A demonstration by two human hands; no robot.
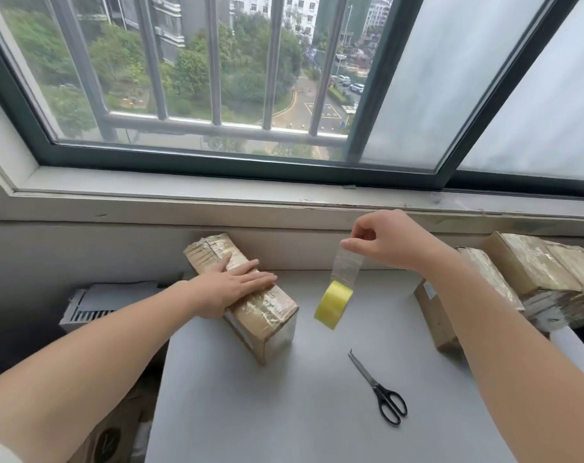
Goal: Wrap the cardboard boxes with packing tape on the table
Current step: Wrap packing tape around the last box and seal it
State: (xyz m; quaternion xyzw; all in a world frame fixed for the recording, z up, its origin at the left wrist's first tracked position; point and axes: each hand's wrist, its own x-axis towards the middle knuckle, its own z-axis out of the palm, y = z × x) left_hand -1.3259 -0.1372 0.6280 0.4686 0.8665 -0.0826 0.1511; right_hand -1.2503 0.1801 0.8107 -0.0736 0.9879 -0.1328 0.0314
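Note:
A long cardboard box (267,315), wrapped in shiny clear tape, lies on the grey table (284,412) at the left. My left hand (232,284) rests flat on its top with straight fingers. My right hand (381,242) is raised above the table and pinches the free end of a clear tape strip (345,265). The yellow tape roll (334,304) dangles from that strip in the air, right of the box.
Black scissors (381,392) lie shut on the table in front of the roll. At the right stand more taped cardboard boxes (538,279), one (434,315) partly behind my right forearm. A window sill (217,198) runs behind the table. A vented white unit (93,305) sits left.

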